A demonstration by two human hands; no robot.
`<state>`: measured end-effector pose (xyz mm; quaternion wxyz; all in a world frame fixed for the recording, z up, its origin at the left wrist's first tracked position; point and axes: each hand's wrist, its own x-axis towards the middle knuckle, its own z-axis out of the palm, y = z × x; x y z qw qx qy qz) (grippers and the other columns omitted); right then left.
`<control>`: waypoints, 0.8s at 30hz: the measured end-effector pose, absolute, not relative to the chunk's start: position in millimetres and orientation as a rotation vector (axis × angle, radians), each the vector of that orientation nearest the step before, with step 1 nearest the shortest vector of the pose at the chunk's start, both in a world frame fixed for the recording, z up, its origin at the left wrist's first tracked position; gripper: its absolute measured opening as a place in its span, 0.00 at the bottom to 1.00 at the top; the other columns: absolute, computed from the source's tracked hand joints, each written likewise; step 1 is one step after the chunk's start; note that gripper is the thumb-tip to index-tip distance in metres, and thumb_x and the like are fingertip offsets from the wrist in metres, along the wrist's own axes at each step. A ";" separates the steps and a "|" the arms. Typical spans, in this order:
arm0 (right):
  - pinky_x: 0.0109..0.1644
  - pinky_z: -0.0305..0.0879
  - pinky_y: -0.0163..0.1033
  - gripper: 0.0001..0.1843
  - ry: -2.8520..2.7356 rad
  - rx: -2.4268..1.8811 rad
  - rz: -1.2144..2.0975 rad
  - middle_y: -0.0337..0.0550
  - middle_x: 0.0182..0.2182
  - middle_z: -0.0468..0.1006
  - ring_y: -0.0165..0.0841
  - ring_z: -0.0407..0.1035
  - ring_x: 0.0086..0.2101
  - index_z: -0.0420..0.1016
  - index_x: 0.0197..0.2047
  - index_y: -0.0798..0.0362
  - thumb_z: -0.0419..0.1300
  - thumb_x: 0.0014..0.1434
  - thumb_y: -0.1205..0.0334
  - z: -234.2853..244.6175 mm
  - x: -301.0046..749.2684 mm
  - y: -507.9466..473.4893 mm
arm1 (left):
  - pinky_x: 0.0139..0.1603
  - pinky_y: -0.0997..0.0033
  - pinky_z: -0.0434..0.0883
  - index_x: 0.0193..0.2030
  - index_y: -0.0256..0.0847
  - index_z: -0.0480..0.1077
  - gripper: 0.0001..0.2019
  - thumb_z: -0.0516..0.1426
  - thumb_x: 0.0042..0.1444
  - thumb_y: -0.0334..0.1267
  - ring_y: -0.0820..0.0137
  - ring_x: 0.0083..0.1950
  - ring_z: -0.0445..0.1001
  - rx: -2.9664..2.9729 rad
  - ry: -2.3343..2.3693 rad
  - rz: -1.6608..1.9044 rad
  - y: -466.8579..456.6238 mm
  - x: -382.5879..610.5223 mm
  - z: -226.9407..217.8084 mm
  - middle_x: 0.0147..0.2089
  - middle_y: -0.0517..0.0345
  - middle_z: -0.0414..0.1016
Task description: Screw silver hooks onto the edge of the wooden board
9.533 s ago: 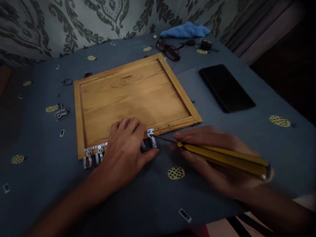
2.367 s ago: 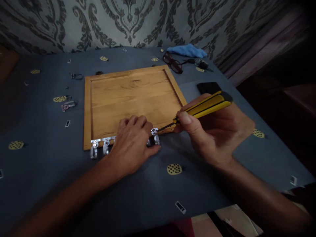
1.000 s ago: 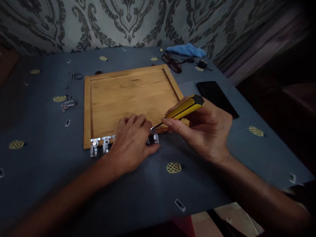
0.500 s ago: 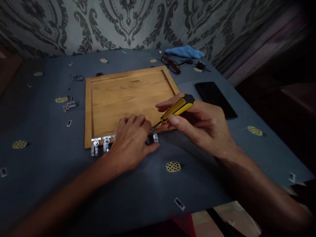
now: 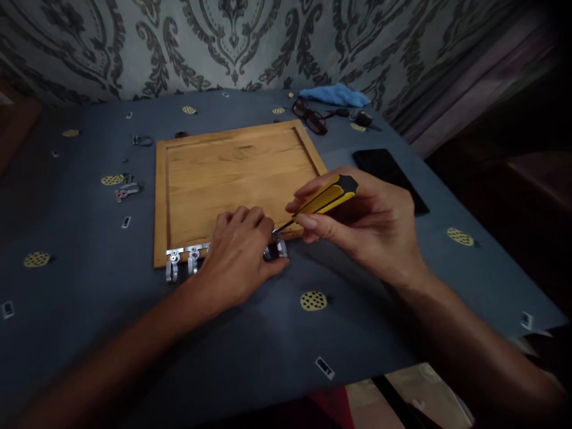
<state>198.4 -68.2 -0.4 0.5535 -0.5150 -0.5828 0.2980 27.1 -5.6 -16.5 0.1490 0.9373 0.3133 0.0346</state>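
Note:
A wooden board (image 5: 232,173) with a raised frame lies flat on the table. Along its near edge runs a metal strip (image 5: 181,251) with silver metal clips (image 5: 172,270) hanging over the side. My left hand (image 5: 239,256) is closed over this edge, its fingers curled on the board and its thumb by the rightmost metal clip (image 5: 281,246); it hides the middle of the strip. My right hand (image 5: 370,220) pinches a yellow and black screwdriver (image 5: 328,196) by its handle. The screwdriver's tip meets the top of the rightmost clip; the screw head is too small to make out.
Left of the board lie a loose metal clip (image 5: 128,189), another clip (image 5: 142,140) and small screws. A black phone (image 5: 388,173) lies at right. Sunglasses (image 5: 310,116), keys (image 5: 360,116) and a blue cloth (image 5: 335,94) are at the back, before a patterned wall.
My right hand has shifted slightly right, and its fingers and the screwdriver handle have turned a little. The tip stays at the rightmost clip. My left hand has hardly moved.

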 end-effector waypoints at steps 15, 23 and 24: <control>0.27 0.70 0.41 0.10 -1.205 -1.256 0.195 0.37 0.29 0.75 0.31 0.69 0.24 0.75 0.30 0.45 0.72 0.57 0.55 -11.7 185.1 -70.1 | 0.54 0.51 0.67 0.47 0.37 0.74 0.17 0.65 0.59 0.48 0.52 0.55 0.71 2.705 0.889 0.097 -5.2 26.4 -16.3 0.51 0.49 0.74; 0.25 0.69 0.40 0.12 -1.209 -1.218 0.204 0.37 0.26 0.74 0.30 0.69 0.22 0.75 0.31 0.46 0.73 0.56 0.53 -6.2 191.1 -66.7 | 0.54 0.51 0.66 0.46 0.38 0.73 0.17 0.65 0.59 0.49 0.53 0.54 0.71 2.726 0.900 0.136 -5.7 24.7 -17.9 0.50 0.50 0.75; 0.25 0.69 0.40 0.12 -1.219 -1.214 0.216 0.36 0.26 0.73 0.30 0.69 0.22 0.75 0.31 0.46 0.74 0.55 0.53 -6.4 191.6 -66.5 | 0.54 0.51 0.66 0.46 0.38 0.73 0.17 0.65 0.59 0.49 0.53 0.54 0.71 2.727 0.898 0.133 -5.8 24.9 -17.5 0.50 0.50 0.75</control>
